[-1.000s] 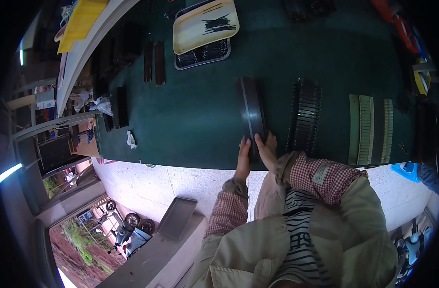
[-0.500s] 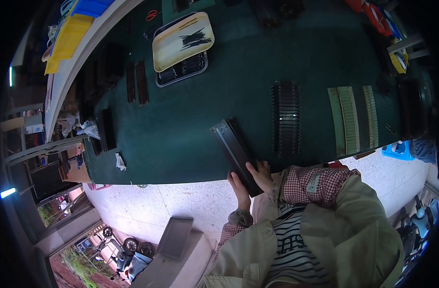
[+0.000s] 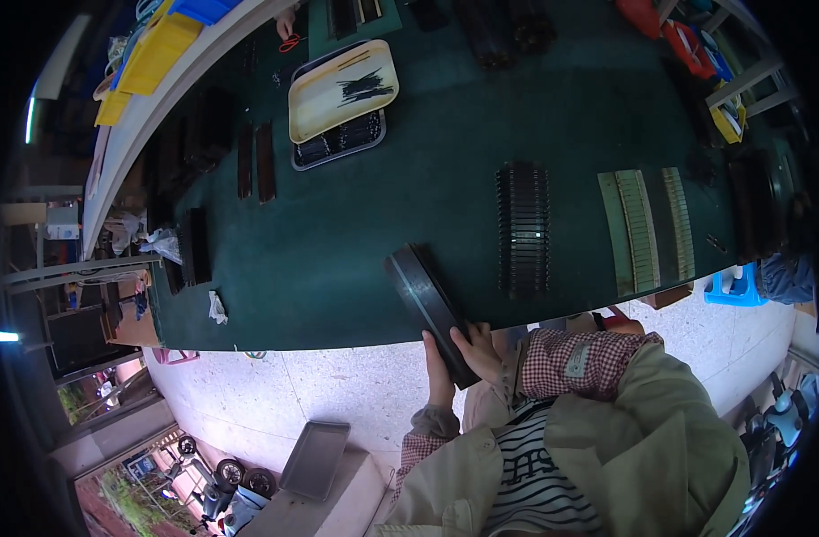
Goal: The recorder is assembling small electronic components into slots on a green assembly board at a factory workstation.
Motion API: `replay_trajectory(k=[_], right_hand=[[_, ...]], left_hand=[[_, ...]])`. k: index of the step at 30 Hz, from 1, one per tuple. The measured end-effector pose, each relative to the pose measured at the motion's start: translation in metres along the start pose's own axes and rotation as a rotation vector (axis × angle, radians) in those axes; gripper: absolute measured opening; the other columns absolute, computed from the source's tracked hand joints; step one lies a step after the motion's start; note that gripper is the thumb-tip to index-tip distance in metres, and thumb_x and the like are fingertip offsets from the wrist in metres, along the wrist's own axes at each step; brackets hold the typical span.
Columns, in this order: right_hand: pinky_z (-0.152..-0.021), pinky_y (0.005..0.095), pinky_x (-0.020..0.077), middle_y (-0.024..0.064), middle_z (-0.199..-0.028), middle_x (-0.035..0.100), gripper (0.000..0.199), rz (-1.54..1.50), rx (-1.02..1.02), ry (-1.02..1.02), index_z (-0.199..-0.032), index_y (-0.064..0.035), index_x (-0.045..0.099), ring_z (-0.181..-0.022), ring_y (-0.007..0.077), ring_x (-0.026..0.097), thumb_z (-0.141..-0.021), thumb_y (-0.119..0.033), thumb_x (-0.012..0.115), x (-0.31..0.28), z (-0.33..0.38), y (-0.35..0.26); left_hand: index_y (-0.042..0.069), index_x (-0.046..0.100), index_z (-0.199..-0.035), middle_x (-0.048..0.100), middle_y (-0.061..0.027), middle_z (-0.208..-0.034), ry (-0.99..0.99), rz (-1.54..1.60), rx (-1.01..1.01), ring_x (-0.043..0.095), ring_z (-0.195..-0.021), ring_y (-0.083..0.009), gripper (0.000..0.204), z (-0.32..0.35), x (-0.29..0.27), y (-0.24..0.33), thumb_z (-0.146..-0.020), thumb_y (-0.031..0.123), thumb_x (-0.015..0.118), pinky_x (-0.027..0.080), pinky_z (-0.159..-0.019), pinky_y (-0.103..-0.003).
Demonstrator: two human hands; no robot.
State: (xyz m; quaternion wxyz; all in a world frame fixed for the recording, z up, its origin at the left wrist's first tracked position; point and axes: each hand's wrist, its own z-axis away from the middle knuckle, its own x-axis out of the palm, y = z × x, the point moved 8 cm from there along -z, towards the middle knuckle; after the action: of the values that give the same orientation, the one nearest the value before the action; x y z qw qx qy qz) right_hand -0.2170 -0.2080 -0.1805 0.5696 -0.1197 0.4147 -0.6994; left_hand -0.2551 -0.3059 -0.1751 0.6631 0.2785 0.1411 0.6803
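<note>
Drawn closer and slanted since a second ago, the dark bar (image 3: 427, 302), gripped by left hand (image 3: 439, 376) and right hand (image 3: 481, 352), overhangs the near edge of the tabletop (image 3: 320, 242) (only partly off it).

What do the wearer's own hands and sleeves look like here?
The left hand and right hand look ungloved. The left checked sleeve and right checked sleeve are dark red and white, with plain greyish-beige cuffs. A pale rectangular label sits on the right one, above which a loose beige jacket sleeve shows.
</note>
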Motion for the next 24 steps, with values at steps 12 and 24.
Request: replay_trajectory(k=[12, 24], right_hand=[[-0.094, 0.0398, 0.0346, 0.0220, -0.121, 0.046, 0.058, -0.397, -0.095, 0.035, -0.129, -0.0046, 0.036, -0.110, 0.0373, 0.045, -0.087, -0.045, 0.041, -0.013, 0.007, -0.025], [-0.092, 0.0369, 0.0357, 0.0225, -0.116, 0.049, 0.055, -0.847, -0.266, 0.330, -0.124, -0.0010, 0.040, -0.109, 0.0335, 0.048, -0.089, -0.043, 0.042, -0.219, -0.047, -0.048]], left_hand=[[0.003, 0.046, -0.119, 0.055, -0.0080, -0.108, -0.083, -0.016, 0.172, 0.055, -0.094, -0.0184, 0.061, 0.026, 0.040, 0.046, -0.087, 0.056, 0.037, 0.044, -0.082, -0.028], [0.002, 0.052, -0.110, 0.059, -0.0065, -0.097, -0.452, -0.372, 0.134, 0.056, -0.083, -0.0159, 0.059, -0.001, 0.268, 0.051, -0.088, 0.055, 0.036, 0.045, -0.076, -0.027]])
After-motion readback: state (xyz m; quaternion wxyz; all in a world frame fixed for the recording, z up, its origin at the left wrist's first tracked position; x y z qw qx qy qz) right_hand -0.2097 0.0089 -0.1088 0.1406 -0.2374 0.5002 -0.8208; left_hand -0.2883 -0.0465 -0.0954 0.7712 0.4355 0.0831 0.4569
